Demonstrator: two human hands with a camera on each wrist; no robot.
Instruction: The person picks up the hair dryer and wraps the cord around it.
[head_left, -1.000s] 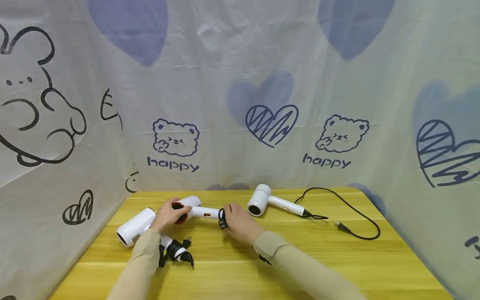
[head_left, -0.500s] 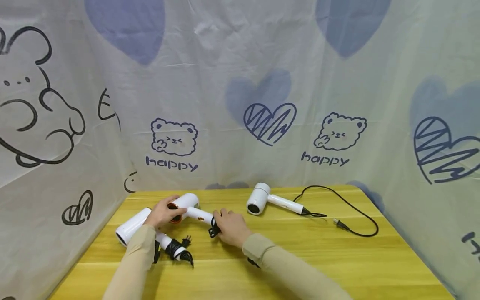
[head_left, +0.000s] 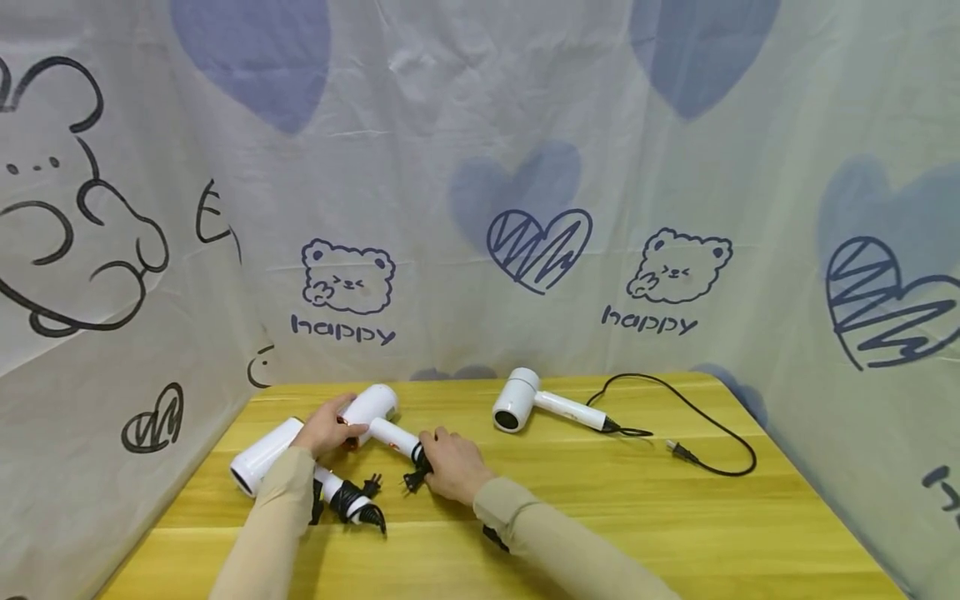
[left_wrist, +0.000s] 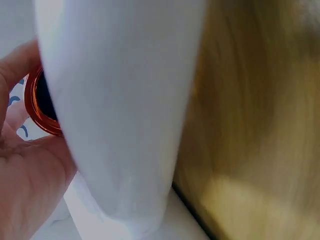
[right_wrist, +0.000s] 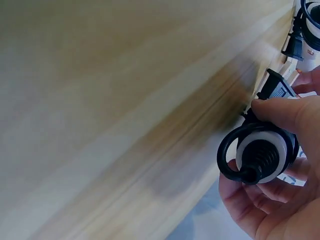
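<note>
A white hair dryer [head_left: 372, 405] with a copper-coloured rim lies at the centre left in the head view, its handle angled toward the front right. My left hand [head_left: 327, 429] grips its barrel at the rimmed end, fingers and thumb on either side of the copper ring [left_wrist: 35, 107] in the left wrist view. With my right hand [head_left: 456, 465] I hold the handle's end, where a black cord [right_wrist: 227, 150] is wound. Its plug [right_wrist: 279, 87] is by my right thumb. A second white hair dryer [head_left: 264, 454] lies under my left forearm, partly hidden.
The second dryer's handle has a black cord [head_left: 347, 498] wound round it, with the plug [head_left: 371, 484] sticking out. Farther right lies a third white hair dryer [head_left: 517, 402], its loose black cord [head_left: 716, 421] looped over the wooden table [head_left: 637, 525]. A printed cloth [head_left: 465, 167] hangs behind.
The held hair dryer has turned, its handle end swinging toward the front left with my right hand. Its copper-rimmed opening has turned more out of sight. The other dryers stay put.
</note>
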